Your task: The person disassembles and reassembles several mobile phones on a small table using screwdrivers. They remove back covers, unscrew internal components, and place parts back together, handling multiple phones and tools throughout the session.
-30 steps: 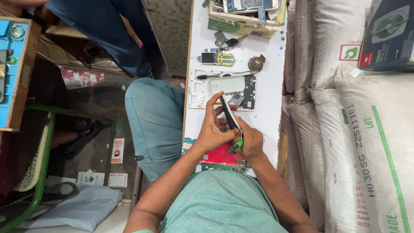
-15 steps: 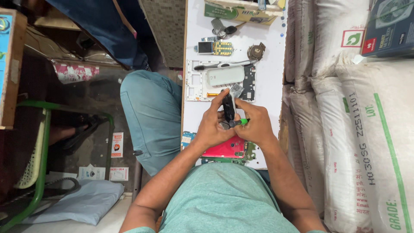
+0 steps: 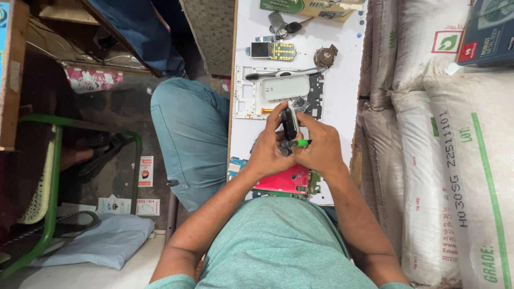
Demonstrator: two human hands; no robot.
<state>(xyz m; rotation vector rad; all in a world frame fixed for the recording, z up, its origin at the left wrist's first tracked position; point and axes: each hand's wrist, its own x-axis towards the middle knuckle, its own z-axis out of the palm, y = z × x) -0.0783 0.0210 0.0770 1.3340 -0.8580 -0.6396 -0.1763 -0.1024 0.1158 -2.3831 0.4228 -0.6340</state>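
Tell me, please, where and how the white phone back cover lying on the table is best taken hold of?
Probably by its two long edges, pinched from above. The white back cover lies flat on a white frame, its rounded ends narrow; the near side is crowded by the left hand and right hand.

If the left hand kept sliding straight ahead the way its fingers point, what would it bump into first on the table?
Probably the silvery phone back cover, which lies on the white table just beyond the left hand and the dark phone part it grips. Height above the table is hard to judge, so it might pass over.

Two hands, one white phone cover, one red circuit board.
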